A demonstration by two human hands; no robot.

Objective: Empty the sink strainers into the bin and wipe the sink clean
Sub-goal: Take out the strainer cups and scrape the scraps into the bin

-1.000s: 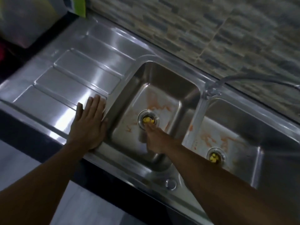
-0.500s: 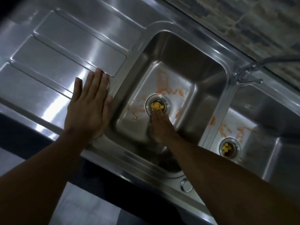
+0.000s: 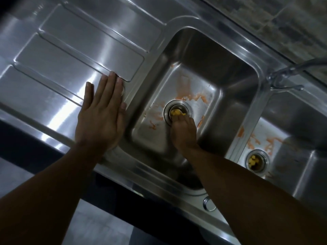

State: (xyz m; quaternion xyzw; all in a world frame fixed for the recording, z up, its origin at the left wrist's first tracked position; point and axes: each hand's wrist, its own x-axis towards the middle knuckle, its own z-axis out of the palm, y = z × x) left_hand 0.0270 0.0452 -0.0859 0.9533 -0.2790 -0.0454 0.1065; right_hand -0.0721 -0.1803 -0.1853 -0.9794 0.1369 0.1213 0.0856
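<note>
Stainless steel double sink (image 3: 235,50) fills most of the frame, with a ribbed drainboard (image 3: 70,50) at the upper left. Left basin strainer (image 3: 177,112) sits in the drain at centre frame: a round metal ring holding yellow food scraps (image 3: 177,113). Orange smears (image 3: 191,96) streak the basin floor around it. Right basin strainer (image 3: 257,160), at the lower right, also holds yellow scraps, with more orange residue above it. Left hand (image 3: 100,121) lies flat on the drainboard beside the basin edge, fingers extended and together, gripping nothing. Right hand (image 3: 184,133) reaches down into the left basin, fingertips touching the near edge of the strainer; whether they grip it cannot be determined. Faucet (image 3: 283,76) stands between the basins at the upper right.
</note>
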